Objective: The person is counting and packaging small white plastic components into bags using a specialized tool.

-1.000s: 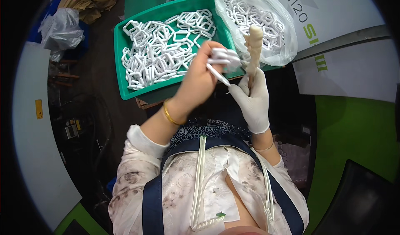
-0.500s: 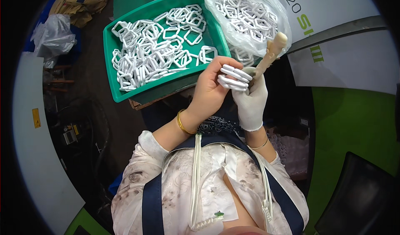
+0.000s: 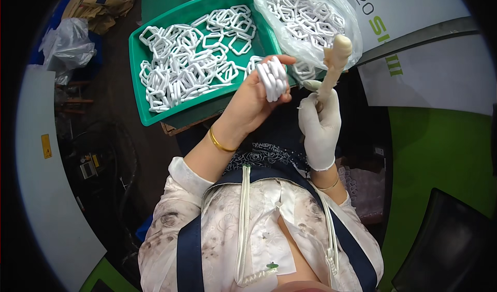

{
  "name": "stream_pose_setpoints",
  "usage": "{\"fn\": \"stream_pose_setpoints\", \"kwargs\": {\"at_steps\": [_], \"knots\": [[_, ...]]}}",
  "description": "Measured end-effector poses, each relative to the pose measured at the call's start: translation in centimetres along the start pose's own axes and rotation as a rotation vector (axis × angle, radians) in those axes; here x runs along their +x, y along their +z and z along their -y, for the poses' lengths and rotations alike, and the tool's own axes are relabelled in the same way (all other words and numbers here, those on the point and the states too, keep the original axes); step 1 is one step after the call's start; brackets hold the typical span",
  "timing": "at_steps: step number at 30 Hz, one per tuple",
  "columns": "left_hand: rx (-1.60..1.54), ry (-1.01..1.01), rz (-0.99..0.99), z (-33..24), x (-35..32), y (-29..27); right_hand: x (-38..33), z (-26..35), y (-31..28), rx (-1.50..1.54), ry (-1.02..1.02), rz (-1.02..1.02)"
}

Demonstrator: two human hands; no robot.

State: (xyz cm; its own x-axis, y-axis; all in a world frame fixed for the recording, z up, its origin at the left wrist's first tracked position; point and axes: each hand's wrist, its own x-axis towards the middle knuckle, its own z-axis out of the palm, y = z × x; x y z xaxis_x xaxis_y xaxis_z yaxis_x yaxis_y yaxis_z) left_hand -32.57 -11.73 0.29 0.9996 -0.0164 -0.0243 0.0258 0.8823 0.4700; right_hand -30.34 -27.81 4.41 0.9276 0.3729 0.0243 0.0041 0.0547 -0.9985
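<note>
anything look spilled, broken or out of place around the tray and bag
Nothing stands out. The white plastic rings lie loose but inside the green tray, more stay in the clear bag. The left hand grips a neat stack of rings; the gloved right hand holds a pale handled tool.

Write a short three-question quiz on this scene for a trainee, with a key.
1. True or false: the left hand wears a white glove.
2. What does the right hand grip? A) a pale stick-like tool B) a pair of scissors C) a brush
3. Fill in: the loose white plastic rings lie in a ____ tray.

Key
1. False: the left hand is bare, with a gold bangle at the wrist, and holds a stack of white rings; the right hand is gloved.
2. A
3. green
</note>
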Motion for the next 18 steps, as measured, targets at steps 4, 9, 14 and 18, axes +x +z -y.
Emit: {"fn": "stream_pose_setpoints", "kwargs": {"at_steps": [4, 9, 14, 18], "knots": [[-0.238, -0.141, 0.01, 2.0, 0.2, 0.2, -0.2, 0.4, -0.3, -0.078, 0.007, 0.021], [-0.313, -0.186, 0.02, 2.7, -0.1, 0.5, -0.2, 0.6, 0.1, -0.097, 0.046, 0.1], [-0.278, -0.137, 0.028, 3.4, 0.1, 0.5, -0.2, 0.3, 0.4, -0.15, 0.043, 0.095], [-0.364, -0.071, 0.071, 3.6, 0.2, 0.9, -0.2, 0.0, 0.2, -0.188, 0.048, 0.11]]}}
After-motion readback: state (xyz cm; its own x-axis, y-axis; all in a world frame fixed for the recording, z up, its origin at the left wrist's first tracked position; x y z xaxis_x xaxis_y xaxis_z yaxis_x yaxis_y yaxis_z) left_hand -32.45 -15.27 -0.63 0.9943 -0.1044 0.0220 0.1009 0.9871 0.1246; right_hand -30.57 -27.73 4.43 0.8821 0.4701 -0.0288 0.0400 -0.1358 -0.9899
